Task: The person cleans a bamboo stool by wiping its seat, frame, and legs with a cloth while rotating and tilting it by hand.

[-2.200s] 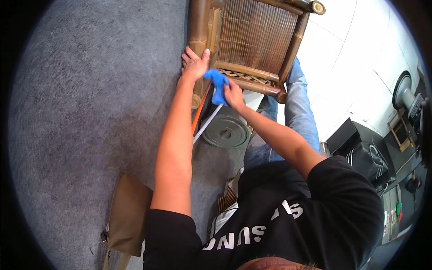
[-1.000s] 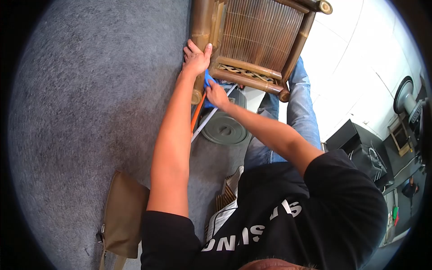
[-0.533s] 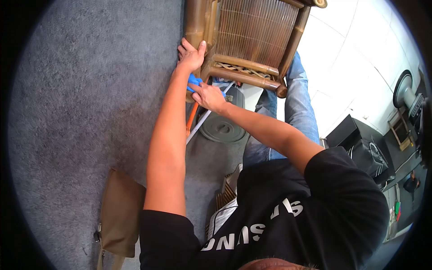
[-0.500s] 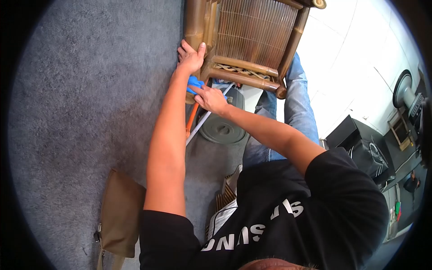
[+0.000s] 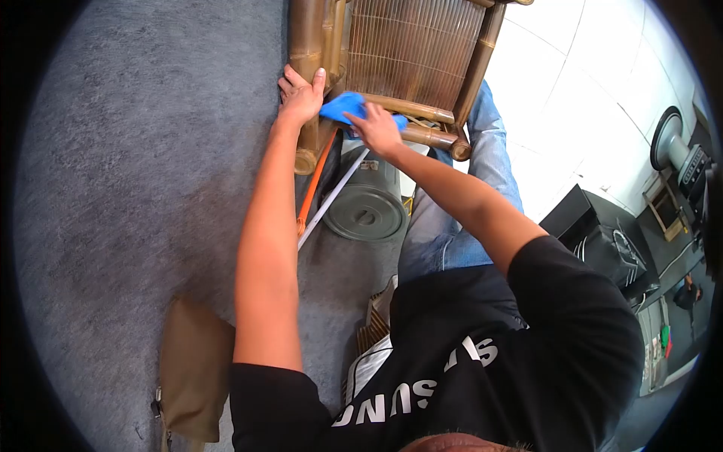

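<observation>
Grey carpet fills your left side, and white tiles lie to the right, beyond your jeans. Your hands are apart but near each other at the near left corner of the bamboo frame. The left hand is clamped round its thick post, thumb on the inner side; the right hand, slightly blurred, holds the blue cloth over the near rail. Below that corner, in the space between your forearms, an orange stick and a white stick slant close to the lidded bin, crowding the gap under the rail. Your left leg is mostly hidden. A brown bag lies beside your left upper arm, well apart from the frame; a black box stands off to the right, near a fan-like thing.
</observation>
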`<state>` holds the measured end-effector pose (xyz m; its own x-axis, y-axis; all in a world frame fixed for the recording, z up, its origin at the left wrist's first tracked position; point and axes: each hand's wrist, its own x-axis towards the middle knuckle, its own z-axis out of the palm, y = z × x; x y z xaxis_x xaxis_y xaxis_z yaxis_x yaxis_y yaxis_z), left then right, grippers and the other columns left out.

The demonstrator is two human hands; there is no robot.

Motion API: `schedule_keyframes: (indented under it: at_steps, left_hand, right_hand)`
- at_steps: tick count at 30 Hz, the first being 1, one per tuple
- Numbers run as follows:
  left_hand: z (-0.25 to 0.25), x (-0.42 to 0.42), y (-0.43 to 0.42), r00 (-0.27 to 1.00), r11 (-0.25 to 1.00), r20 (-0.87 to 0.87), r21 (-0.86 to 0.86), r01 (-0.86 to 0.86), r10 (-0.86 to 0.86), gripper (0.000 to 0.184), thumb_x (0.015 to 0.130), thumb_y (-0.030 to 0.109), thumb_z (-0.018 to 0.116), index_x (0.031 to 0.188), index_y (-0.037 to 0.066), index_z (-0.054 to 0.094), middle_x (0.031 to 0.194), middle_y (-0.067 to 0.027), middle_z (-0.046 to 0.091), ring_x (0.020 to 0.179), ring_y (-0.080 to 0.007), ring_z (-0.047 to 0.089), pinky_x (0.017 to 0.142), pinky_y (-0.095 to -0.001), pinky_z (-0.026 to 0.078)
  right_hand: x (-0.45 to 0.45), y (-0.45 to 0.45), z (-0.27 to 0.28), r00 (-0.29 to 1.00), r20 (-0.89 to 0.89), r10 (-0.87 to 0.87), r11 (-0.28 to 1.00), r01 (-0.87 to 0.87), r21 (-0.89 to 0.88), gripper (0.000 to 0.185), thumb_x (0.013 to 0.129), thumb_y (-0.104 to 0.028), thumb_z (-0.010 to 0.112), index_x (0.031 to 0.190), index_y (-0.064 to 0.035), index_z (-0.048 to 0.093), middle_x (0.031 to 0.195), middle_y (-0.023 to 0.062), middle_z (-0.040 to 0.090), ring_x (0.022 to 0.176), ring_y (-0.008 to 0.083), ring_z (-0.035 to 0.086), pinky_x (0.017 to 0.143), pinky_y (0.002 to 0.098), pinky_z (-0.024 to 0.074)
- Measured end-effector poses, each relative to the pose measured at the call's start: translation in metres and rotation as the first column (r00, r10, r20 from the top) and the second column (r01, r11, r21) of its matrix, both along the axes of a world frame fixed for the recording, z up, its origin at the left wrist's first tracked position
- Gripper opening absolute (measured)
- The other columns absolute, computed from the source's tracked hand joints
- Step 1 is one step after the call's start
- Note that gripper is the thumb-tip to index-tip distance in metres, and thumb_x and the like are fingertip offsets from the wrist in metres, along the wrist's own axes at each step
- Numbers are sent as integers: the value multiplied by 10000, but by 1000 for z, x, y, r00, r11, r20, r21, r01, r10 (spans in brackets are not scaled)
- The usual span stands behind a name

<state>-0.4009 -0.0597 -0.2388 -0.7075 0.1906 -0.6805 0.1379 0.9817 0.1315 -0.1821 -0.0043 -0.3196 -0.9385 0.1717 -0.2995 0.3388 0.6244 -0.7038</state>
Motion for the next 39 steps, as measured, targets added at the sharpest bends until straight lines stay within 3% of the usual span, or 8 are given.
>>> schedule_keyframes:
  at_steps: [8,10,15,20,24,26,33,39]
  left_hand:
    - [-12,1,-10,998,995,-46,90,41,-37,966,992,639,440,1540,-44,32,1481,-387,281,1354,-576,356,1129,-600,329]
    - [-9,3,-12,999,997,-39,79,26,-23,952,993,641,431,1546,-25,35,1495,-371,274,1365,-564,354,1124,-612,328]
    - [-6,3,-5,1000,998,-22,58,-14,15,926,992,651,414,1557,18,43,1530,-329,252,1392,-534,351,1105,-643,331]
    - [-9,4,-7,999,997,-33,72,-1,4,921,991,648,423,1552,16,55,1522,-334,265,1390,-532,355,1096,-652,338]
    - [-3,3,-3,1000,999,-23,43,-8,9,922,991,641,430,1547,6,59,1516,-339,274,1388,-535,358,1094,-661,336]
    - [-3,1,-4,999,999,-39,52,16,-14,932,990,639,433,1548,-2,51,1517,-342,271,1388,-535,357,1098,-655,336]
    - [-11,0,-8,997,999,-65,42,33,-30,947,989,640,437,1552,-14,46,1508,-346,283,1380,-543,365,1114,-621,342]
    - [-12,-1,-6,997,997,-66,63,35,-31,945,988,643,432,1550,-14,51,1512,-345,280,1367,-559,370,1112,-625,344]
  right_hand:
    - [84,9,-66,876,150,459,879,-472,70,561,961,-275,555,1502,-393,467,1629,170,311,1393,388,453,1153,491,393]
    - [130,38,-72,927,265,267,964,-250,-94,512,931,-237,585,1420,-385,553,1638,87,317,1394,367,464,1158,465,400]
    - [176,139,-67,778,382,499,854,-518,-60,148,837,-182,660,779,-219,791,1563,23,468,1275,271,598,1098,429,466]
    - [129,140,-62,839,317,443,892,-375,-252,425,932,-217,591,1333,-216,449,1132,204,652,1001,398,686,811,541,536]
    - [36,67,-40,897,348,273,876,-81,-476,772,951,-158,561,1568,-266,109,1083,311,679,987,457,692,843,571,511]
    - [3,13,-52,882,430,191,958,-72,-278,1024,911,-127,601,1611,-304,-126,1227,363,620,1063,490,670,946,544,517]
    - [53,24,-56,943,230,239,957,-189,-220,600,913,-121,590,1487,-269,497,1484,81,545,1368,356,497,1120,462,432]
    - [143,117,-56,910,368,191,956,-87,-280,506,881,-231,708,1379,-237,620,1306,215,643,1206,350,624,1058,449,478]
